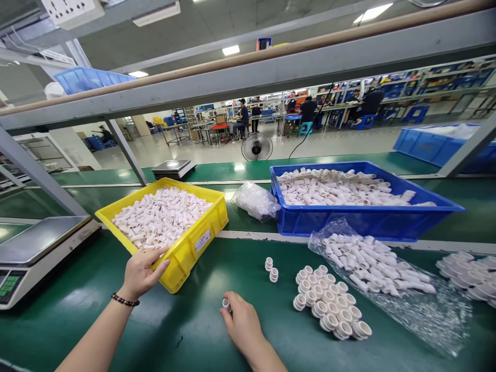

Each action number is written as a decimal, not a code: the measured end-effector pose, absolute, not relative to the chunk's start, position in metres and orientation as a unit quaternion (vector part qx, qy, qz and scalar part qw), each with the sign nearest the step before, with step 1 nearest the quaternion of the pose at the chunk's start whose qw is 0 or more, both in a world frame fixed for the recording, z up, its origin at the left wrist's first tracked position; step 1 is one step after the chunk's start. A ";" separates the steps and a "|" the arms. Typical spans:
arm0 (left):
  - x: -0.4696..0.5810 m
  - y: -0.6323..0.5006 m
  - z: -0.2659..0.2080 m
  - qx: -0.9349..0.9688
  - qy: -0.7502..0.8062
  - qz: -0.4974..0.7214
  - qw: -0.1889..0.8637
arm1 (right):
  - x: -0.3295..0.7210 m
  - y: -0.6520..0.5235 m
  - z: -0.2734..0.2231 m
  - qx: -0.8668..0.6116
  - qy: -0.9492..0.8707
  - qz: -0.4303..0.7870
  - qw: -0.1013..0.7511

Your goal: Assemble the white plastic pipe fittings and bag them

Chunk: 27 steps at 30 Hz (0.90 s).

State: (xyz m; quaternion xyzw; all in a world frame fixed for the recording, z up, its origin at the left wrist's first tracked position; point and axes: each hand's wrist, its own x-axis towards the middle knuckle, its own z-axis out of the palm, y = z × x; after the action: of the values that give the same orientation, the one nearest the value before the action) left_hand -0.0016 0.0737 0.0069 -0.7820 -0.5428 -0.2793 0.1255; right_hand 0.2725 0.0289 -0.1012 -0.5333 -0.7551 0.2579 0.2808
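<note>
My left hand (144, 273) is at the near edge of a yellow bin (194, 261), its fingers over the rim and its thumb along the outer side. White plastic pipe fittings (160, 217) fill this bin. Between thumb and fingers, my right hand (244, 320) pinches a small white pipe fitting (226, 305) low over the green tabletop (205, 341). Beyond it stand two short stacks of ring-shaped white fittings (273, 275). To the right, a block of such fittings (329, 302) is packed upright in rows.
A blue bin (349, 222) of white fittings stands at the back right. In front lies a plastic bag (426, 310) with more fittings. A crumpled bag (256, 200) sits between the bins. Scales (46, 237) stand at left, and a shelf beam (248, 67) crosses overhead.
</note>
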 end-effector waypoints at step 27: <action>0.003 0.071 0.011 -0.782 -0.541 -0.281 0.129 | 0.273 0.028 -0.102 -0.534 -0.763 0.233 0.279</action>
State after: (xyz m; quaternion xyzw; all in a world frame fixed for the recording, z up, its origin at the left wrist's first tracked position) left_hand 0.0034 0.0709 0.0115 -0.7824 -0.5408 -0.2810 0.1285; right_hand 0.2729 0.0279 -0.1016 -0.5338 -0.7634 0.2330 0.2792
